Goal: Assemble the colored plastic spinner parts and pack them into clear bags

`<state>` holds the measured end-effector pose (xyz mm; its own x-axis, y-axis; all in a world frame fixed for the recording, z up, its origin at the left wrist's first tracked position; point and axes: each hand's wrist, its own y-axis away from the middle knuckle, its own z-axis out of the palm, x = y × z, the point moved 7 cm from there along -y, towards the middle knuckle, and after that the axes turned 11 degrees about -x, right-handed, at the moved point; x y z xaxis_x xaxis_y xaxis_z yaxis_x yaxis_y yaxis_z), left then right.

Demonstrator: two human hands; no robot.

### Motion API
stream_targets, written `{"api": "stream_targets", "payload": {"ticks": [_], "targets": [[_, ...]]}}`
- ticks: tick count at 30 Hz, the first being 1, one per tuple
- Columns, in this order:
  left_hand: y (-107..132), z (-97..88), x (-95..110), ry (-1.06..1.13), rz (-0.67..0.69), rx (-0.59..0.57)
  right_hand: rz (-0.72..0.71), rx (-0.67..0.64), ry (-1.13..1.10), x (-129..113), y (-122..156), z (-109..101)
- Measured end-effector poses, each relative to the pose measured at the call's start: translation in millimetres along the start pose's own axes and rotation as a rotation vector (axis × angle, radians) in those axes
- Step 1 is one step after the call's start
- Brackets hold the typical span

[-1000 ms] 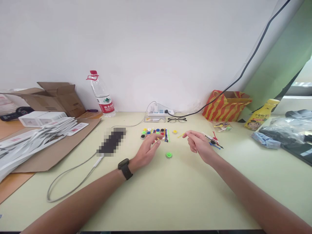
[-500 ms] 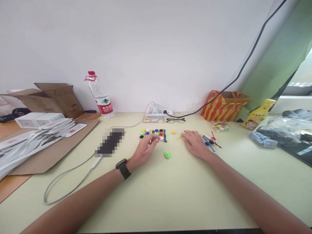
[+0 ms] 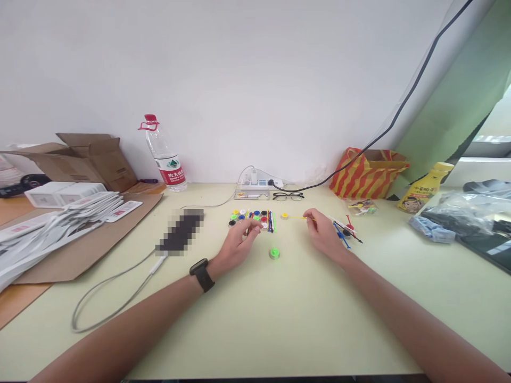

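Bare pale wall (image 3: 255, 80) rises behind a light green table (image 3: 247, 330), with a power strip (image 3: 261, 184) and a pair of glasses (image 3: 288, 197) set along the far edge. To the left stand a large water bottle (image 3: 171, 169) and an open cardboard box (image 3: 96, 165); to the right, a striped bag (image 3: 365, 175).

Between thumb and fingers, the right hand (image 3: 321, 230) pinches a yellow stick (image 3: 296, 217) near one end. Its long axis runs sideways, roughly level with the far edge, and the free end points left at a yellow disc (image 3: 284, 216) lying on the table. Stick and disc are nearly in line — whether they touch is too small to tell. Of the two hands, the right one is nearer this disc, by way of the stick.

On the other side, the left hand (image 3: 238, 242) rests with fingers curled and thumb close to them, just in front of rows of coloured discs (image 3: 256, 213); I cannot tell whether it grips anything. A green disc (image 3: 274, 254) lies between the hands, closer to the person, and loose sticks (image 3: 348, 221) spread just beyond the right hand's outer side.
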<state>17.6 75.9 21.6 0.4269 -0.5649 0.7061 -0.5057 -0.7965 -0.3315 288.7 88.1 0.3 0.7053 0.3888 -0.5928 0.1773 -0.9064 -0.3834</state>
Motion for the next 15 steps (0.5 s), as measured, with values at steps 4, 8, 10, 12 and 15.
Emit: {"api": "stream_targets", "payload": {"ticks": [4,8,10,12,15], "targets": [[0.2,-0.1,-0.3,-0.006,-0.009,-0.009,-0.042,0.063,-0.02,-0.3,-2.3,0.8],[0.5,-0.2,-0.4,-0.009,-0.007,-0.008,-0.08,0.048,-0.017,-2.8,-3.3,4.9],[0.6,0.0,-0.5,-0.009,-0.006,-0.008,-0.089,0.045,-0.02,-3.8,-3.1,5.4],[0.6,0.0,-0.5,-0.012,-0.006,-0.006,-0.096,0.051,-0.024,-4.7,-2.6,4.8],[0.6,-0.1,-1.2,-0.015,-0.011,-0.002,-0.116,0.067,-0.028,-6.2,-2.1,3.2]]}}
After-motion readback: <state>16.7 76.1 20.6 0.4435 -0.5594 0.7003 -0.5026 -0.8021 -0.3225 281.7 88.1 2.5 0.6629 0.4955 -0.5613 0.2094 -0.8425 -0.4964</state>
